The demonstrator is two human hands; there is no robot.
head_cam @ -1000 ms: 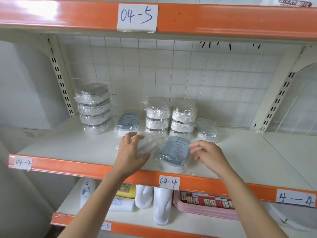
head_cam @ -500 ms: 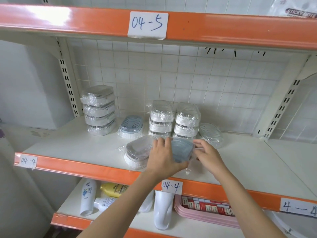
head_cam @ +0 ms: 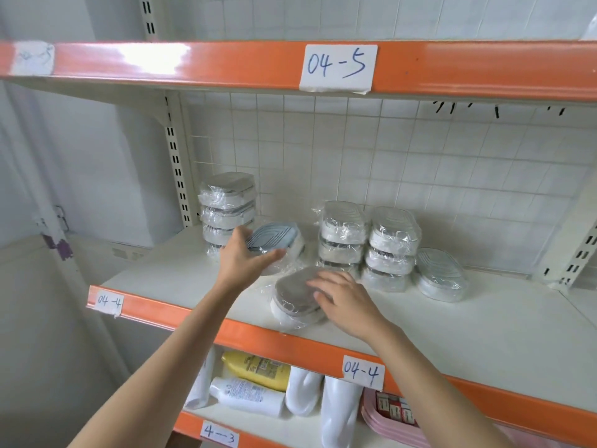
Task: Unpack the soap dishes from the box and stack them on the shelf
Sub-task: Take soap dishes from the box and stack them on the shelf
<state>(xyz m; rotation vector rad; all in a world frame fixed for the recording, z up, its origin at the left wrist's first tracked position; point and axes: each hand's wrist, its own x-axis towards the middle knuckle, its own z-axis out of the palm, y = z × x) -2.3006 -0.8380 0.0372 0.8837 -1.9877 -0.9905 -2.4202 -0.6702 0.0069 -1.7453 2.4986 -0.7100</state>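
Fingers of the left hand (head_cam: pixel 242 260) clasp a blue-topped soap dish (head_cam: pixel 274 240), tilted just beside the 4-high stack (head_cam: pixel 226 215) on the shelf (head_cam: pixel 452 324). The right hand (head_cam: pixel 347 302), its grip released, rests flat on the grey-topped dish (head_cam: pixel 297 295). 2 stacks of 3 (head_cam: pixel 368 240) stand behind. Half a second ago both hands held the blue dish.

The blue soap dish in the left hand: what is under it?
Under the blue soap dish a wrapped white shape shows, apparently another dish. The left hand covers its near side, so its colour and contact cannot be judged.
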